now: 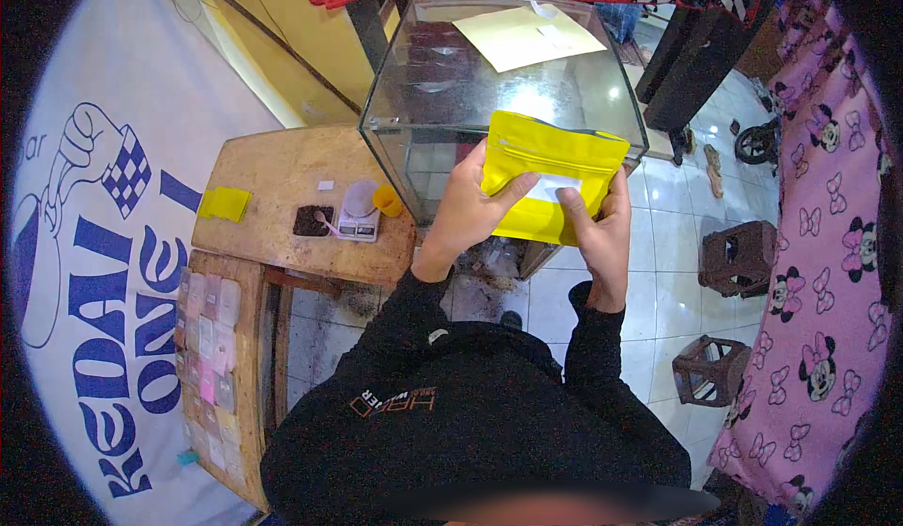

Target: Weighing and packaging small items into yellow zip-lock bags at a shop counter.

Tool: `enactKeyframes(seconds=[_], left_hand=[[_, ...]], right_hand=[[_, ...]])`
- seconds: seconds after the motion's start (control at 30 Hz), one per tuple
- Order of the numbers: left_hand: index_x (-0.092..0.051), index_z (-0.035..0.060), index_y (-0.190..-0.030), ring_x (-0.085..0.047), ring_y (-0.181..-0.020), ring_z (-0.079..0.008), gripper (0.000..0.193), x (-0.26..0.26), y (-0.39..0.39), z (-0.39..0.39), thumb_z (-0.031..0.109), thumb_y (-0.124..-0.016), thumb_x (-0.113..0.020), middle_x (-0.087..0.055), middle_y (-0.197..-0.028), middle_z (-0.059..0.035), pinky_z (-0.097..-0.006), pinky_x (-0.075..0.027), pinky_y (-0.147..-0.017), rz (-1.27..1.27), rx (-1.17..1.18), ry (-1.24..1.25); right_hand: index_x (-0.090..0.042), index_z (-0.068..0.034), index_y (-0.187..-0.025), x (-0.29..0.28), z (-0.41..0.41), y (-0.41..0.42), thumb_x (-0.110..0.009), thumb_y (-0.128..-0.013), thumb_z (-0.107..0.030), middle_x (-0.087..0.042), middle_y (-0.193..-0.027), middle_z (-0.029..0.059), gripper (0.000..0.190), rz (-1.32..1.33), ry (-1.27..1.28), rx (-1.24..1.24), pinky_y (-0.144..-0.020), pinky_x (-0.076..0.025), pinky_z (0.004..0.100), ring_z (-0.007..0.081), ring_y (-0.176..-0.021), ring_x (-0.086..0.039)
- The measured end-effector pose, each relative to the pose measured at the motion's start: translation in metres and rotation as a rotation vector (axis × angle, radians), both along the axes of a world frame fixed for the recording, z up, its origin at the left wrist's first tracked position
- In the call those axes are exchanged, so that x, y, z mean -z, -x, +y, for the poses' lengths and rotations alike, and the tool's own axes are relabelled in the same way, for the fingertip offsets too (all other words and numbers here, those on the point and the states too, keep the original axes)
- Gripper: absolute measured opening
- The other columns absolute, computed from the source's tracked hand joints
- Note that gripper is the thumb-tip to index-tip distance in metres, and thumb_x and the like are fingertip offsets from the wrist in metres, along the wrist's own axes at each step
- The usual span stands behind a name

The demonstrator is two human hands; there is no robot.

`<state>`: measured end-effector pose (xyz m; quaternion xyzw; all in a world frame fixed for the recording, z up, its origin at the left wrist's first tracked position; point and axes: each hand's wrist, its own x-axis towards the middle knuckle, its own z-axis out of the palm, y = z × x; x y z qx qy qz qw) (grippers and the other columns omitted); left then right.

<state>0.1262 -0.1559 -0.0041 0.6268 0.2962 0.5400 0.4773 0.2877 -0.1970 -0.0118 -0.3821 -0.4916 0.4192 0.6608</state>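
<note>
Both my hands hold up a yellow zip-top stand-up pouch (543, 212) in front of the glass display case. My left hand (480, 194) grips its left side and my right hand (600, 219) its right side. Both thumbs press near a white label (555, 187) on its front. The pouch's top edge gapes a little; what is inside cannot be seen. On the wooden table to the left lie more yellow pouches (227, 203), a dark tray of dark granules (312, 221) with a pink spoon (326, 222), a white digital kitchen scale (359, 219) and a yellow cup (386, 201).
A glass display case (437, 95) stands ahead, with a cream sheet (525, 39) on top. Many small packets (206, 335) cover a lower wooden surface at left. Brown plastic stools (737, 258) stand on the tiled floor, beside a pink patterned cloth (818, 300) at right.
</note>
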Motion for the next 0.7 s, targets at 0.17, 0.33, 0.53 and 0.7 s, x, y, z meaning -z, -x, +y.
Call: enactKeyframes(seconds=[0.17,0.33,0.53,0.7], left_hand=[[-0.053,-0.0019,-0.118,-0.060,-0.098,-0.0131,0.037,0.003,-0.016,-0.009,0.007,-0.085,-0.067,-0.064,-0.109,-0.0084,-0.0272,-0.047,-0.087,-0.026,0.008,0.050],[-0.052,-0.0022,-0.119,-0.060,-0.098,-0.0127,0.038,0.016,-0.029,-0.014,0.006,-0.085,-0.067,-0.064,-0.109,-0.0085,-0.0270,-0.046,-0.087,0.018,-0.028,0.048],[-0.052,-0.0011,-0.121,-0.059,-0.099,-0.0132,0.035,0.040,-0.044,-0.019,0.008,-0.088,-0.063,-0.064,-0.109,-0.0084,-0.0276,-0.046,-0.086,-0.016,-0.048,0.097],[-0.053,0.0001,-0.119,-0.059,-0.097,-0.0137,0.033,0.050,-0.057,-0.028,0.014,-0.091,-0.061,-0.064,-0.107,-0.0079,-0.0292,-0.047,-0.085,-0.015,0.009,0.215]], right_hand=[[-0.040,0.000,-0.128,0.006,-0.006,-0.016,-0.064,-0.086,-0.001,-0.058,-0.117,0.0110,0.048,-0.002,0.001,-0.023,-0.089,-0.047,0.0297,0.0176,-0.105,-0.058],[-0.040,0.000,-0.128,0.020,-0.010,-0.031,-0.063,-0.086,-0.001,-0.058,-0.116,0.0111,0.048,-0.087,-0.021,0.026,-0.090,-0.046,0.0296,0.0172,-0.107,-0.056],[-0.040,0.000,-0.131,0.044,-0.016,-0.060,-0.059,-0.091,-0.009,-0.058,-0.118,0.0101,0.045,-0.061,0.059,-0.060,-0.092,-0.043,0.0297,0.0163,-0.105,-0.056],[-0.047,0.001,-0.125,0.068,-0.021,-0.073,-0.056,-0.093,-0.009,-0.059,-0.115,0.0092,0.035,-0.065,0.144,0.006,-0.092,-0.042,0.0295,0.0159,-0.106,-0.055]])
